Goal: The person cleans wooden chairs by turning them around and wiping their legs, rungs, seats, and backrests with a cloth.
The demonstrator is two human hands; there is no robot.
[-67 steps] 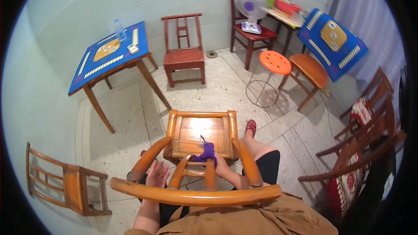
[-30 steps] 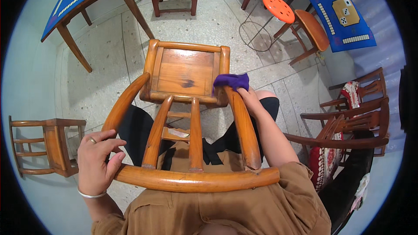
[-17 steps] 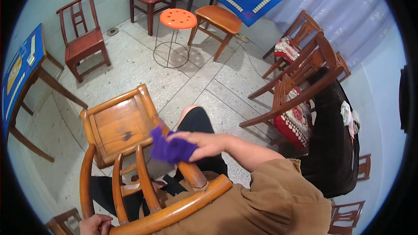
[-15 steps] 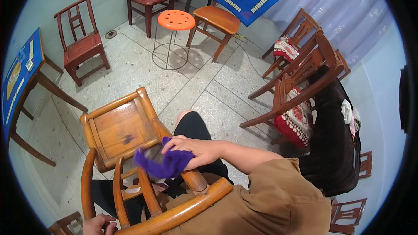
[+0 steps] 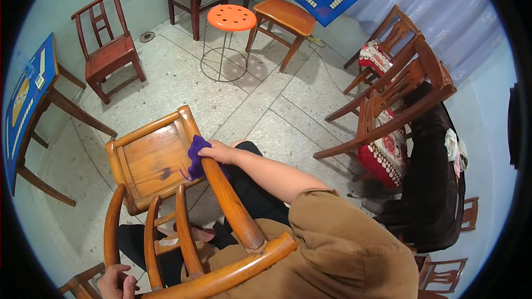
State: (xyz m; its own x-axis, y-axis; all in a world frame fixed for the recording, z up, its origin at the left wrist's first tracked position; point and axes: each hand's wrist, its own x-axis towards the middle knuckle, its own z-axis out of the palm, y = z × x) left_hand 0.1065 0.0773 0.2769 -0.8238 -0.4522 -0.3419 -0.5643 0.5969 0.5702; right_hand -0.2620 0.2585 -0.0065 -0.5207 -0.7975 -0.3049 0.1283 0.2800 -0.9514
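Note:
A varnished wooden chair (image 5: 235, 205) stands tilted against me, its top rail across my torso and its square seat pointing away. My right hand (image 5: 220, 153) is closed on a purple cloth (image 5: 197, 158). It presses the cloth around the right back post, where the post meets the seat. Part of the cloth hangs over the inner side of the post. At the lower left, my left hand (image 5: 117, 282) has its fingers curled at the left end of the top rail, holding the chair. A dark mark shows on the seat panel.
An orange round stool (image 5: 231, 17) and a brown wooden chair (image 5: 285, 16) stand ahead. A reddish chair (image 5: 111, 58) and a blue-topped table (image 5: 36, 94) are to the left. On the right are chairs with red patterned cushions (image 5: 382, 155) and a dark draped cover (image 5: 429, 182).
My right hand has moved the purple cloth forward along the right back post, from near the top rail down to the seat end. My left hand stays at the chair's back.

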